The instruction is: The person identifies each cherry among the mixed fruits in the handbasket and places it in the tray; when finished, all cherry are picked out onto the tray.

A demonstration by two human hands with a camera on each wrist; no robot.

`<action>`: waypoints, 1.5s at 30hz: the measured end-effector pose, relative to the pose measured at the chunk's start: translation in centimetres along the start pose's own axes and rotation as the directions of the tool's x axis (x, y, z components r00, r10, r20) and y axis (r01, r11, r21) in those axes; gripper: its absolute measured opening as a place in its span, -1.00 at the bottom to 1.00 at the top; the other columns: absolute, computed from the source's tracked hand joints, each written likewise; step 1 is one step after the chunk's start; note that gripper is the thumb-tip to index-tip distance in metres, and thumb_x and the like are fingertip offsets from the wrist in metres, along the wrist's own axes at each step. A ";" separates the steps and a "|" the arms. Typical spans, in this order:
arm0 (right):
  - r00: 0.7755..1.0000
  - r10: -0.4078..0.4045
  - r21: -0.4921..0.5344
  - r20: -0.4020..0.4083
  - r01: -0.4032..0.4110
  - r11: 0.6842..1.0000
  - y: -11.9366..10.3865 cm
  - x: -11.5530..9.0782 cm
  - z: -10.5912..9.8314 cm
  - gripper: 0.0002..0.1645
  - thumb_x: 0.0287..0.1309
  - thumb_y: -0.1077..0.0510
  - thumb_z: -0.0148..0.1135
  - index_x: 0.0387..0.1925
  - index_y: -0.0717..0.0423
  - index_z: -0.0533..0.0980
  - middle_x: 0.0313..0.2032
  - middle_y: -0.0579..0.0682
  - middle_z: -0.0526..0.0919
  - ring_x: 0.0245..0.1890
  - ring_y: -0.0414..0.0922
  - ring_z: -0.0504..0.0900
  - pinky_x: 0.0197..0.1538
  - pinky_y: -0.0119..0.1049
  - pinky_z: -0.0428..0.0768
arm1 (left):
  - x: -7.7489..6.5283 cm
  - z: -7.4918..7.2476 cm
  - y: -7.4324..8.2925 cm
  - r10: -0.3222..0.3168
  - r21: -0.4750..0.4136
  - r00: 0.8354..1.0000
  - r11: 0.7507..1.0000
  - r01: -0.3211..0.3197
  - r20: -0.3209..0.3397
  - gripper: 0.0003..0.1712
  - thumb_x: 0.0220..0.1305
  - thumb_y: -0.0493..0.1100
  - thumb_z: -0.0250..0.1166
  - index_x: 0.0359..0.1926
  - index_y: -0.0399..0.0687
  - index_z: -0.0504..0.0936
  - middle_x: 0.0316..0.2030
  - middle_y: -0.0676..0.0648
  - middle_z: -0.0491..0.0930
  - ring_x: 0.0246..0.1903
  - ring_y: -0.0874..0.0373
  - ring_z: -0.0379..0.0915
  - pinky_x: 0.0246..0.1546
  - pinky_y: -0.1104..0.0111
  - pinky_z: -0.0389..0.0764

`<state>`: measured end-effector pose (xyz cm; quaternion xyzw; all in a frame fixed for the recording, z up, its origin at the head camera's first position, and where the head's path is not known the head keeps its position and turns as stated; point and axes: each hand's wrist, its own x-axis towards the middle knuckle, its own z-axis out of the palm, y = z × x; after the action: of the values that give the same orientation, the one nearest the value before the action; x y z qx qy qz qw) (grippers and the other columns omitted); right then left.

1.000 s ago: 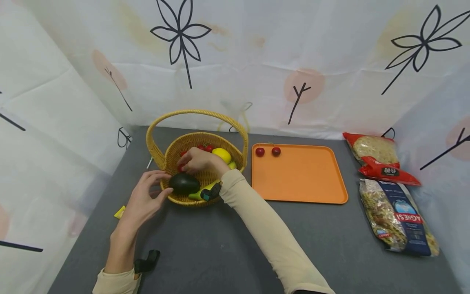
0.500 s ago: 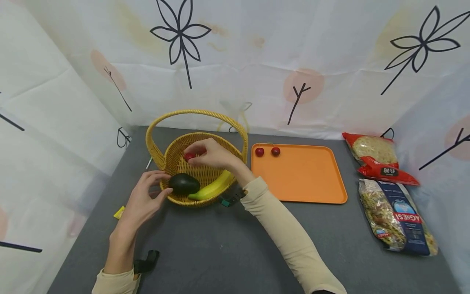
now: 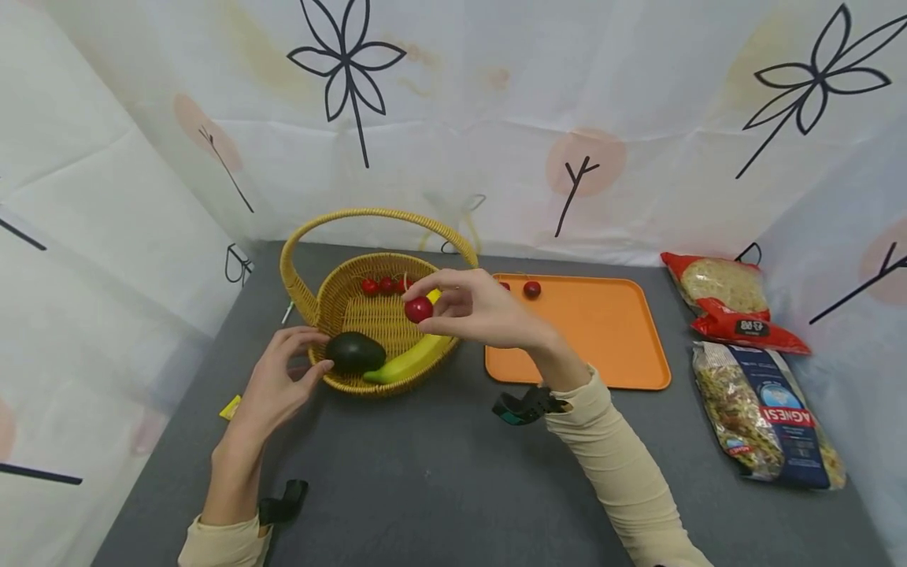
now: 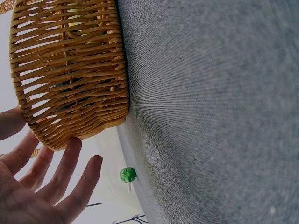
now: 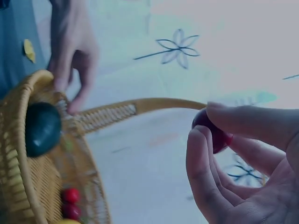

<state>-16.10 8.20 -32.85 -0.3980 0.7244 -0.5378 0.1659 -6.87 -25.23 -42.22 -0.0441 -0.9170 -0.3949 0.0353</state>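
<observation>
My right hand [image 3: 489,307] pinches a dark red cherry [image 3: 419,309] with a thin stem between thumb and fingertips, over the right side of the wicker basket [image 3: 361,315]. The same cherry [image 5: 201,120] shows close up in the right wrist view. My left hand [image 3: 279,386] touches the basket's left rim with thumb and fingertips, its fingers fairly straight against the outer weave [image 4: 74,60]. Inside the basket, a dark green avocado [image 3: 354,353] lies beside those fingertips. A banana [image 3: 407,366] lies along the front, with several red fruits [image 3: 386,286] at the back.
An orange tray [image 3: 588,339] stands right of the basket, with a cherry [image 3: 532,290] near its back edge and another partly behind my right hand. Food bags [image 3: 768,417] lie at the far right. A small yellow packet [image 3: 230,408] lies near my left forearm.
My right hand has lifted a cherry from the basket's left part and carried it rightward. Red fruits at the back have come into view. My left hand has stayed at the rim.
</observation>
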 end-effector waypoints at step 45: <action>0.750 0.413 -0.187 -0.517 -0.570 0.800 16.3 -10.6 -11.8 -0.44 0.46 0.26 0.39 0.41 0.27 0.54 0.34 0.40 0.64 0.36 0.35 0.64 0.22 -0.15 0.74 | 0.0 -0.2 -0.1 0.009 -0.006 1.000 1.000 -0.009 0.005 -0.58 0.51 -0.23 0.40 0.29 -0.25 0.63 0.42 -0.35 0.39 0.24 -0.30 0.46 0.16 -0.33 0.72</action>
<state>-23.81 25.57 -45.38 -0.0759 0.9022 -0.4202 0.0612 -6.88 -25.43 -42.10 -0.0494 -0.9156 -0.3975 0.0349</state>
